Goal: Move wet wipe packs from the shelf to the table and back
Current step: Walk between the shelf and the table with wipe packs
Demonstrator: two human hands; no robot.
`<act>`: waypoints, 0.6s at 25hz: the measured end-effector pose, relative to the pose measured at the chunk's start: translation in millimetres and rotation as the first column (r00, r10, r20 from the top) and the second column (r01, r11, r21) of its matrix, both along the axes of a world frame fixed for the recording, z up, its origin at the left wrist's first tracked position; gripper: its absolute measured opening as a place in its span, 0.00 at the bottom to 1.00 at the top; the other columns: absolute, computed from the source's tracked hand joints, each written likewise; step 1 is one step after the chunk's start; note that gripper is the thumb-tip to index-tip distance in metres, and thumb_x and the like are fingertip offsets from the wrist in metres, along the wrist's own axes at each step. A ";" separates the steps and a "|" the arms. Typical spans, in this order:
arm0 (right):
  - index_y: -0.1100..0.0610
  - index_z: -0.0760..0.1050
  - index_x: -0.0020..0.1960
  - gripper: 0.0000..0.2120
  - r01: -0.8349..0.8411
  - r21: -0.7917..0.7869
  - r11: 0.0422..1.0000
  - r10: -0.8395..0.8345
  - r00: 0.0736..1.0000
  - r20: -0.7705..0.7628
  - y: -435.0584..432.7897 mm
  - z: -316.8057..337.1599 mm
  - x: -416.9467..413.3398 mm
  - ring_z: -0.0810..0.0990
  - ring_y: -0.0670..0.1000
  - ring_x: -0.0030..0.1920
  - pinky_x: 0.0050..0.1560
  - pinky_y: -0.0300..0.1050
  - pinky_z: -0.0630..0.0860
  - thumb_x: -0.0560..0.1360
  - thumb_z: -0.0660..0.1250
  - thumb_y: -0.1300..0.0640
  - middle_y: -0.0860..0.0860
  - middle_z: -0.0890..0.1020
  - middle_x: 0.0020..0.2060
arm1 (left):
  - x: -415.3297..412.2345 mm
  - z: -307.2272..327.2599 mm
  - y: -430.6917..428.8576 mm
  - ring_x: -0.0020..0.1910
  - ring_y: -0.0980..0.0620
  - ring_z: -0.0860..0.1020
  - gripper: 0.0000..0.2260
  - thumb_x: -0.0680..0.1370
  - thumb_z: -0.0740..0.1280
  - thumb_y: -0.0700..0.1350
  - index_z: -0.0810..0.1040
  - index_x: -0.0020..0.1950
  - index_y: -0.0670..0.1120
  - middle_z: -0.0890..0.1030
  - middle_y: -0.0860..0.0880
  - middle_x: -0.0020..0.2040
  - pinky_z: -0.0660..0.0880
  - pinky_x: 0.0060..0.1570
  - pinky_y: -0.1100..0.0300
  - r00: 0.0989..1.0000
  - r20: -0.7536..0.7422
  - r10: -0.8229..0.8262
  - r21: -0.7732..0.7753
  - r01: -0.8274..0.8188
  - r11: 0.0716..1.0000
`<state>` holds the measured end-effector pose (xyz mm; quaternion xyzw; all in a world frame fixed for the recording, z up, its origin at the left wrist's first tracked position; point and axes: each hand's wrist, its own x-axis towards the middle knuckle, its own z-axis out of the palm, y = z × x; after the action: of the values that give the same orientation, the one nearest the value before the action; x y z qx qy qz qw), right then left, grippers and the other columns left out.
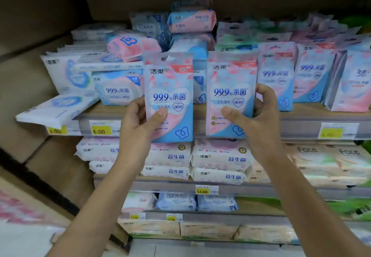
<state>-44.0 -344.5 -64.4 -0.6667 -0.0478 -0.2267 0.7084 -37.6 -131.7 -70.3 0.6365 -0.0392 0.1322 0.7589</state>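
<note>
I hold two flat pink-and-blue wet wipe packs upright in front of the top shelf (301,116). My left hand (140,120) grips the left pack (170,88) by its lower left edge, thumb on the front. My right hand (255,114) grips the right pack (230,84) by its lower right edge, thumb on the front and fingers behind. Both packs hang in the air just before the shelf's front edge. More packs of the same kind (277,76) stand in a row on the shelf to the right.
White and blue wipe packs (118,88) lie stacked on the shelf's left; one white pack (56,112) overhangs the edge. Lower shelves hold larger white packs (220,156) and tissue packs (331,162). Yellow price tags (100,131) line the shelf fronts. Cardboard boxes (30,76) stand at left.
</note>
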 end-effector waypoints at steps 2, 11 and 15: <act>0.52 0.67 0.53 0.24 -0.105 0.034 0.994 0.106 0.993 -0.054 10.2 -19.9 -8.0 0.84 0.46 0.46 0.41 0.41 0.80 0.66 0.73 0.70 0.48 0.83 0.48 | -27.2 -19.5 13.2 0.53 0.49 0.82 0.15 0.69 0.72 0.41 0.75 0.53 0.45 0.84 0.48 0.52 0.79 0.52 0.52 0.996 -0.044 0.078 -0.007 -0.079 0.997; 0.51 0.68 0.52 0.26 -0.660 -0.019 0.751 0.591 0.685 -0.425 75.4 -123.6 -83.5 0.84 0.46 0.41 0.37 0.43 0.81 0.65 0.74 0.71 0.48 0.84 0.44 | -216.0 -127.9 35.6 0.39 0.58 0.82 0.08 0.74 0.68 0.37 0.75 0.53 0.43 0.85 0.54 0.42 0.78 0.37 0.66 0.738 -0.368 0.566 -0.013 -0.612 0.791; 0.51 0.68 0.52 0.26 -0.850 0.007 0.527 0.739 0.454 -0.498 134.2 -147.3 -139.5 0.84 0.45 0.39 0.36 0.42 0.80 0.64 0.75 0.71 0.46 0.85 0.39 | -316.8 -147.7 35.8 0.39 0.58 0.82 0.11 0.74 0.69 0.38 0.75 0.55 0.39 0.84 0.52 0.45 0.76 0.35 0.68 0.517 -0.441 0.733 0.017 -0.812 0.583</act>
<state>-183.5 -210.4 -211.7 -0.6782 -0.2212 0.2995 0.6336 -354.4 -95.9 -217.9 0.5227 0.4184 0.3265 0.6672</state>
